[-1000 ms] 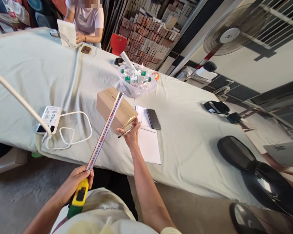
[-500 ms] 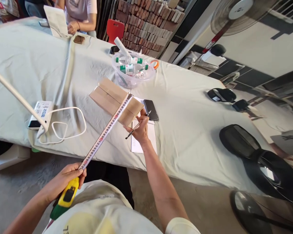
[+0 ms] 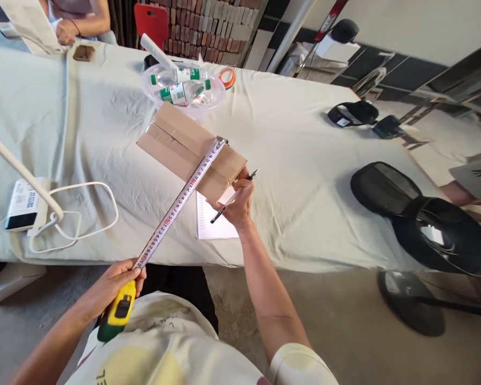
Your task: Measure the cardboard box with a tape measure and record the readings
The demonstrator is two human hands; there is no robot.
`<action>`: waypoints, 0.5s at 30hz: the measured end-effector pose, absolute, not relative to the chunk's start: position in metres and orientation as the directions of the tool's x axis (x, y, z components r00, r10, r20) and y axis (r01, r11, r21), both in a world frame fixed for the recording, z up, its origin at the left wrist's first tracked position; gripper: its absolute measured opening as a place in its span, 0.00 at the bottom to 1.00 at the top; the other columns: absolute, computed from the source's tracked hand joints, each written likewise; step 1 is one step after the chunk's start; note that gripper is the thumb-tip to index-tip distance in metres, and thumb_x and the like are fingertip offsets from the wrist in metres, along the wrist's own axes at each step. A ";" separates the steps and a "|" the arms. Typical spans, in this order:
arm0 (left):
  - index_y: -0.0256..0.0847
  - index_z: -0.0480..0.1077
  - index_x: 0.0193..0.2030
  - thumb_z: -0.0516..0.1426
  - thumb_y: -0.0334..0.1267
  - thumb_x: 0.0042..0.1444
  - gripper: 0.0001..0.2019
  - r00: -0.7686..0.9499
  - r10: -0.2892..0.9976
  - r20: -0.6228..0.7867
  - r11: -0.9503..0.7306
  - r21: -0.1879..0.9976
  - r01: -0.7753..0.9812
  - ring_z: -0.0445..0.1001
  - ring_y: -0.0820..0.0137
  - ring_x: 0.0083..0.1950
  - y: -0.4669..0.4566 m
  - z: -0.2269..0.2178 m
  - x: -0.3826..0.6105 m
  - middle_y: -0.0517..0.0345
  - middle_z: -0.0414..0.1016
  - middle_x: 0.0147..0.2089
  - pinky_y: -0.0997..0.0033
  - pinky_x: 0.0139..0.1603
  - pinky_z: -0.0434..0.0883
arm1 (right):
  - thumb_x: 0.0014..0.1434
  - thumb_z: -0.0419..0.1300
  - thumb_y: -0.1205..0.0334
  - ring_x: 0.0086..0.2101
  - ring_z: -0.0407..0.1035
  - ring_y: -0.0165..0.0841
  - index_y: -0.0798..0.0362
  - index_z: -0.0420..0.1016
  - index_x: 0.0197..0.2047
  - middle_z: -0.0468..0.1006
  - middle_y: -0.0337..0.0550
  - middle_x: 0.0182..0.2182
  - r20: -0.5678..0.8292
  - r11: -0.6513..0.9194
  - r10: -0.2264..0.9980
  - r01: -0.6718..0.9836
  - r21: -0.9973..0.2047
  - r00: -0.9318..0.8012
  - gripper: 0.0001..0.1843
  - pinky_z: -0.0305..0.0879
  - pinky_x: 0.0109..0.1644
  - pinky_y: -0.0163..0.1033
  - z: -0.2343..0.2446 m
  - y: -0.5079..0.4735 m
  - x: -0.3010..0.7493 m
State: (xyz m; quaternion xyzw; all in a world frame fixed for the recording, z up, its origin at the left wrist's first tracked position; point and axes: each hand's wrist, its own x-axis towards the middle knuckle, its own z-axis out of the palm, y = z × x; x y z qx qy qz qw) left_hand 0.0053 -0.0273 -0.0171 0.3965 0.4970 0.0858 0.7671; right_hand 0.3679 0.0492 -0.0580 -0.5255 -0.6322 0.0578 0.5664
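Observation:
My left hand [image 3: 116, 280] is closed around a yellow and green tape measure [image 3: 123, 307] near my waist. Its blade [image 3: 170, 216] runs out diagonally to the far edge of a brown cardboard box [image 3: 172, 133], where the metal hook sits. The box is held tilted above the table by my right hand [image 3: 240, 206], which grips its near right end. A pen [image 3: 217, 215] also lies across the fingers of that hand. Partly under the box is a white notebook [image 3: 214, 227] with writing on it.
A clear plastic basin [image 3: 214, 99] with bottles stands beyond the box, beside an orange tape roll [image 3: 227, 78]. A white device with a cable [image 3: 26, 206] lies at left. Black caps [image 3: 385, 187] rest at right. Another person's hand [image 3: 67, 32] is across the table.
My view has turned, so the table things sit further left and higher. The box has shifted slightly right against my hands and now hides the phone. Both grips stay the same.

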 end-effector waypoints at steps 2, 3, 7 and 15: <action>0.39 0.71 0.36 0.64 0.59 0.55 0.22 0.474 0.541 -0.695 0.651 0.703 0.287 0.70 0.69 0.30 -0.024 -0.012 0.008 0.59 0.73 0.28 0.72 0.31 0.63 | 0.37 0.76 0.37 0.58 0.66 0.48 0.40 0.48 0.43 0.61 0.52 0.57 0.618 0.400 0.753 0.588 -0.703 0.227 0.45 0.67 0.61 0.66 -0.059 0.046 0.371; 0.39 0.71 0.35 0.64 0.59 0.55 0.22 0.468 0.549 -0.692 0.638 0.709 0.301 0.70 0.69 0.30 -0.022 -0.010 0.008 0.59 0.73 0.28 0.72 0.31 0.63 | 0.36 0.76 0.37 0.59 0.65 0.48 0.40 0.48 0.43 0.61 0.52 0.58 0.601 0.395 0.764 0.568 -0.722 0.233 0.45 0.66 0.62 0.65 -0.060 0.045 0.372; 0.39 0.71 0.36 0.62 0.60 0.58 0.22 0.470 0.561 -0.682 0.578 0.728 0.368 0.69 0.69 0.31 -0.018 -0.003 -0.002 0.59 0.73 0.28 0.72 0.32 0.64 | 0.39 0.75 0.37 0.64 0.60 0.47 0.41 0.50 0.43 0.60 0.52 0.61 0.548 0.405 0.804 0.461 -0.789 0.232 0.42 0.68 0.62 0.62 -0.058 0.042 0.372; 0.39 0.75 0.34 0.59 0.55 0.59 0.19 0.383 0.605 -0.698 0.392 0.680 0.620 0.66 0.72 0.26 0.008 0.035 -0.042 0.61 0.72 0.25 0.75 0.28 0.59 | 0.44 0.73 0.36 0.44 0.69 0.40 0.43 0.59 0.45 0.68 0.42 0.47 0.279 0.233 0.957 0.356 -0.905 0.083 0.36 0.75 0.47 0.52 -0.027 0.035 0.383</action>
